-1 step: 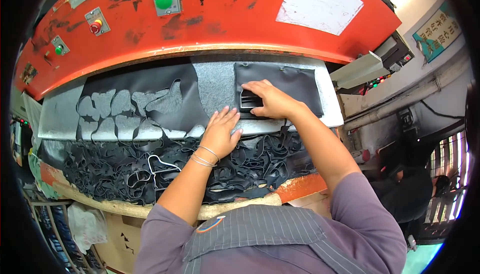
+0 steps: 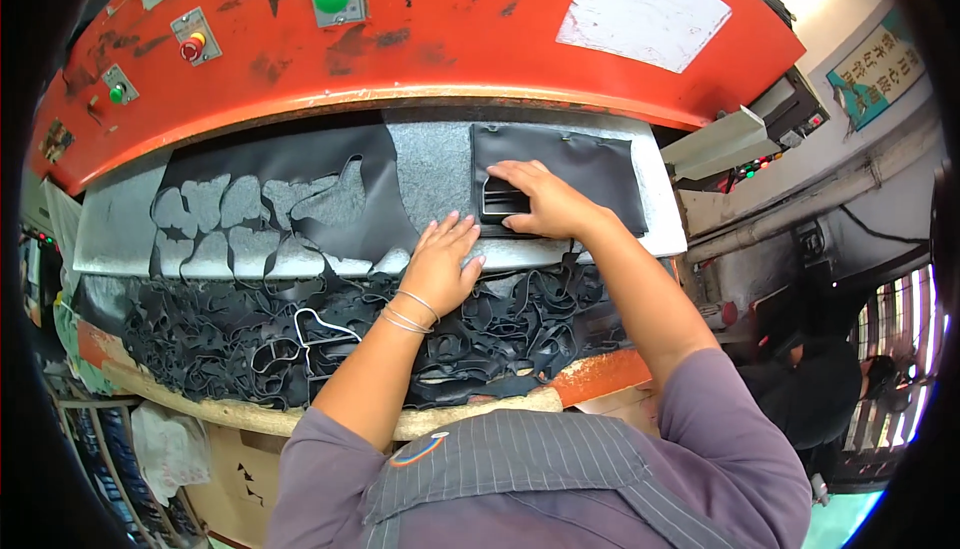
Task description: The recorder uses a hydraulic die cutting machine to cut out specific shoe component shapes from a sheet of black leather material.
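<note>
My right hand [image 2: 552, 201] grips a metal-edged cutting die [image 2: 485, 202], thumb on its near side and fingers over the far side. The die rests on the near left part of a stack of black sheet material [image 2: 600, 164], perhaps leather. My left hand [image 2: 443, 257] lies with stretched fingers at the near edge of the pale cutting board [image 2: 430, 164], its fingertips close to the stack's near left corner. Left of it, a black sheet [image 2: 375, 219] with several cut-out openings is spread on the board.
An orange-red press beam [image 2: 450, 39] with push buttons spans the far side above the board. A trough of black offcuts [image 2: 500, 334] runs along the near side, with wire-like metal cutting dies [image 2: 306, 341] on top. A person in dark clothes [image 2: 810, 389] is at the right.
</note>
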A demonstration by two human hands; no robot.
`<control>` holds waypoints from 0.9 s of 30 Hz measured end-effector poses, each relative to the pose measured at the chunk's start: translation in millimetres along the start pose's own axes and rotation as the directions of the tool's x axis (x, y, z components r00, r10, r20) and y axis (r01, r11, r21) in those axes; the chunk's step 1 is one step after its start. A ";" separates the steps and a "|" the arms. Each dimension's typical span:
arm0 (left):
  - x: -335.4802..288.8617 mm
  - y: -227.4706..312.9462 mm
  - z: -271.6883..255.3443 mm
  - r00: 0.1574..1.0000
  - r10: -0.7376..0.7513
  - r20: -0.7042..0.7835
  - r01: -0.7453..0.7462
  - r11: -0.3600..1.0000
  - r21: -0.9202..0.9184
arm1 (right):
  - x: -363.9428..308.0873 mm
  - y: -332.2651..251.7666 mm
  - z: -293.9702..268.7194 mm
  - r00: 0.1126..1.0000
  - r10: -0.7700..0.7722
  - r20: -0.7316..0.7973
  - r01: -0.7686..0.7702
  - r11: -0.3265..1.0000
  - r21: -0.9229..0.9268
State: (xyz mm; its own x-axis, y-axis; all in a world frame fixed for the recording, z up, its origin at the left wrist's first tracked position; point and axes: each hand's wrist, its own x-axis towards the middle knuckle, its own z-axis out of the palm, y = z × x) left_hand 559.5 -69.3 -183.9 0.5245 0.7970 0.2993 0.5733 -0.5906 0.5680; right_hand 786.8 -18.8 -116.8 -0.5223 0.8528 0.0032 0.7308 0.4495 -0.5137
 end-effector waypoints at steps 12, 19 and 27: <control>-9.3 0.2 -26.9 0.998 -0.064 0.012 0.064 0.996 -0.055 | -17.9 23.3 28.0 0.978 -0.025 -0.206 0.025 1.000 0.000; -94.7 -2.0 -139.1 0.907 -0.418 0.051 0.373 0.855 0.361 | -21.5 27.4 18.8 0.979 -0.016 -0.203 0.010 0.999 -0.031; -166.4 -19.7 -140.0 0.894 -0.448 0.015 0.417 0.843 0.341 | -32.3 -9.5 15.5 0.957 0.087 -0.276 -0.125 0.984 -0.126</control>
State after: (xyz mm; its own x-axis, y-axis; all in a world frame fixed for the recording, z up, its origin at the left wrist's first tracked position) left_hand 372.8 -172.6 -137.6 0.2212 0.9752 0.0017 0.9164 -0.2085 0.3416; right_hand 789.9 -54.8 -125.4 -0.3152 0.9287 0.1956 0.8401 0.3689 -0.3977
